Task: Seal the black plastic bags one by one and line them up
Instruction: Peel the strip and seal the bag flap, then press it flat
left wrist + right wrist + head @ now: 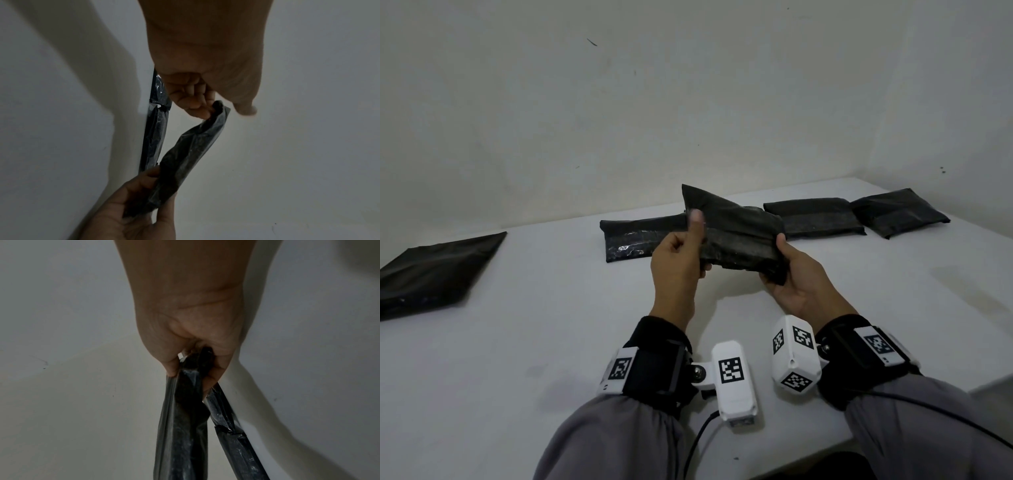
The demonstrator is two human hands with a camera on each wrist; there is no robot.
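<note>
I hold a filled black plastic bag [739, 236] in the air over the white table [551, 325], tilted with its left corner up. My left hand [698, 240] grips its left end, fingers curled behind and thumb raised in front. My right hand [779, 263] grips the lower right end from below. In the left wrist view the curled fingers [197, 104] meet the bag's [191, 154] folded corner. The right wrist view shows my right hand [191, 368] clamped round the bag's [183, 418] end.
Three black bags lie in a row along the far edge by the wall: one [633, 240] right behind the held bag, two more [811, 217] [897, 212] to its right. A flatter black bag [438, 270] lies apart at the left. The table's front edge runs near my right forearm.
</note>
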